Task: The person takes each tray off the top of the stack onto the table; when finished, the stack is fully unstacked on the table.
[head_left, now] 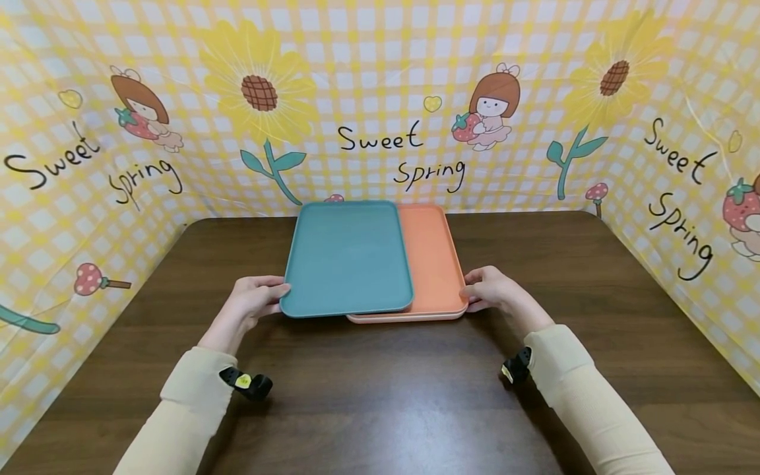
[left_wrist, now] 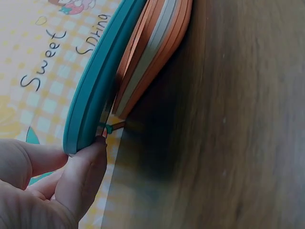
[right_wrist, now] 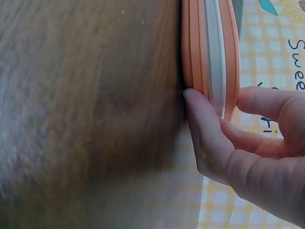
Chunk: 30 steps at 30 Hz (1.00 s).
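Observation:
A teal rectangular tray [head_left: 349, 257] lies on a stack of trays, shifted to the left so its left side juts out past them. My left hand [head_left: 252, 300] pinches its near left corner, thumb above and fingers below. Under it the top orange tray [head_left: 433, 257] shows along the right. In the right wrist view a white tray [right_wrist: 215, 47] is layered between orange ones. My right hand [head_left: 495, 290] grips the stack's near right corner, thumb at the top orange rim and fingers along the lower edge. The teal tray's near edge stands slightly above the stack in the left wrist view.
The stack rests toward the back of a dark brown wooden table [head_left: 380, 396]. A yellow checked cloth [head_left: 380, 86] with printed flowers and lettering walls in the back and both sides. Black wrist cameras are strapped at both sleeves.

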Tool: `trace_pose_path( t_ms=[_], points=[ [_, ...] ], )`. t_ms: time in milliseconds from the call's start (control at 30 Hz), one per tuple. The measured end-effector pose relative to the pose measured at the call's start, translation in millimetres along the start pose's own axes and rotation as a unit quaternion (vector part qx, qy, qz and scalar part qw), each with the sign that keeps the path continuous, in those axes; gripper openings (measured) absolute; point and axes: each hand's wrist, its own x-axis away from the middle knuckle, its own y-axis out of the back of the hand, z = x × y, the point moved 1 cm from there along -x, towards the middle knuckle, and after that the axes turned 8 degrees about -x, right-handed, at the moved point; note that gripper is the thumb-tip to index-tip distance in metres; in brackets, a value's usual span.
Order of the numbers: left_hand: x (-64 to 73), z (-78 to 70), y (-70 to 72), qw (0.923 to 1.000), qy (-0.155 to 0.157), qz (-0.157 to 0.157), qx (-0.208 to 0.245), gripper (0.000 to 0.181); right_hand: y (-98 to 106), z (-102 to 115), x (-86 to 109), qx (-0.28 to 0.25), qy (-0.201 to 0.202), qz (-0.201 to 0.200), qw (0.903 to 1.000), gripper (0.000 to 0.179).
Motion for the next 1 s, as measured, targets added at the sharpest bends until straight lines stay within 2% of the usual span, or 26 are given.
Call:
trace_pose_path(
  t_ms=[300,700,900,1000],
  points=[
    [7.0,2.9,25.9,1.0000,-0.009,0.003,0.000,0.060,0,0,-1.1,-0.009,0.000,0.006,0.9999,0.048],
    [10.6,16.8,57.1,0.9999,-0.003,0.003,0.014,0.067,2,-2,-1.8,-0.004,-0.002,0.007,1.0000,0.047],
    [15.2,23.9,69.7,0.9998,0.003,-0.002,0.022,0.060,2,-3,-2.2,-0.007,0.002,0.011,0.9999,0.046],
    [17.8,27.1,75.0,0.9993,0.006,-0.002,0.036,0.042,3,-3,-1.7,-0.006,0.003,0.012,0.9999,0.046]
  ],
)
